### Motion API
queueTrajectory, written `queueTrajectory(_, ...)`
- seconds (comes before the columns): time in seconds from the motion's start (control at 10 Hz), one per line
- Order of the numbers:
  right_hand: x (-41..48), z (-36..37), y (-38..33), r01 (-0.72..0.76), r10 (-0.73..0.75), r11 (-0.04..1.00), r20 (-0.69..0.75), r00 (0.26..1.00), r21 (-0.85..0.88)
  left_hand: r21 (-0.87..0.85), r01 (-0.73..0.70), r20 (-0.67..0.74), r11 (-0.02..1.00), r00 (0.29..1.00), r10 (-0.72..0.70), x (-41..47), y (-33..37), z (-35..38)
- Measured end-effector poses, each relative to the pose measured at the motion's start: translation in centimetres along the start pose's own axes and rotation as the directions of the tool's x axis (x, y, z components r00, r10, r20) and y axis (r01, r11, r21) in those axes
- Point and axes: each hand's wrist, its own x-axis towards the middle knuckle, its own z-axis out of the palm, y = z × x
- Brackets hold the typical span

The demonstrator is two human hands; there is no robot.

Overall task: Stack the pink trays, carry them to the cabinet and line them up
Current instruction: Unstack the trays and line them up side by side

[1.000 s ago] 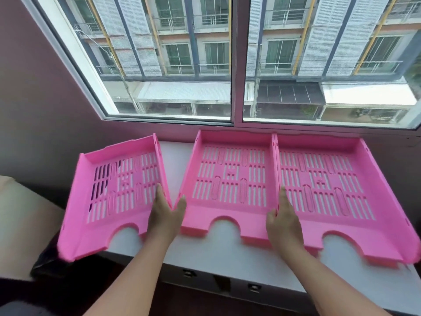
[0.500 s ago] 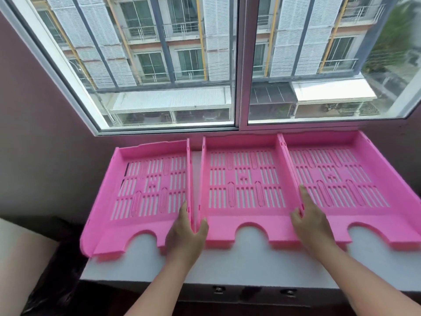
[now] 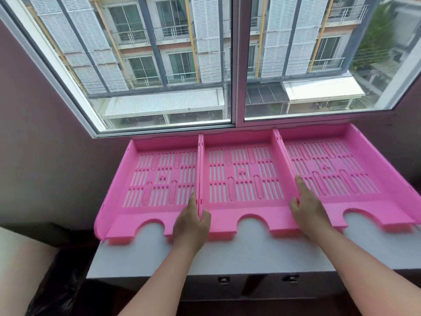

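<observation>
Three pink slotted trays lie side by side on the white cabinet top (image 3: 250, 254) under the window. The left tray (image 3: 159, 179), middle tray (image 3: 241, 176) and right tray (image 3: 330, 172) touch wall to wall, backs against the wall. My left hand (image 3: 192, 226) pinches the joined side walls of the left and middle trays near their front. My right hand (image 3: 306, 208) grips the walls where the middle and right trays meet, fingers reaching into the right tray.
A large window (image 3: 234, 65) sits directly behind the trays. The left tray's outer edge overhangs the cabinet's left end. A dark bag (image 3: 59, 281) and a beige surface (image 3: 20, 258) lie lower left. Two metal latches (image 3: 223, 280) show on the cabinet front.
The left tray has swung in from its angled position and now sits flush against the middle tray. All three have slid back to the wall. Both hands stayed on the seams.
</observation>
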Motion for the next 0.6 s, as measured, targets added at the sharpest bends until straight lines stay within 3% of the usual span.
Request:
queueTrajectory(0.1, -0.6, -0.8, -0.8, -0.039, 0.039, 0.999, 0.028, 0.999, -0.026, -0.021, 0.012, 0.052, 1.0, 0.999, -0.011, 0.0, 0.1, -0.5)
queueTrajectory(0.3, -3.4, -2.5, 0.5, 0.024, -0.018, 0.976, 0.03, 0.999, -0.218, 0.356, -0.103, -0.095, 0.929, 0.985, 0.146, -3.4, -1.2, -1.6)
queueTrajectory(0.4, -5.0, -3.7, 3.3, -0.006, 0.013, 0.958, 0.024, 1.0, -0.285, 0.445, 0.021, -0.13, 0.895, 0.991, 0.042, -5.1, -3.1, -1.8)
queueTrajectory(0.6, -7.9, -4.8, 8.8, -0.139, 0.14, 0.928, -0.024, 0.99, -0.344, 0.419, 0.203, -0.169, 0.885, 0.975, -0.144, -7.6, -6.1, -1.5)
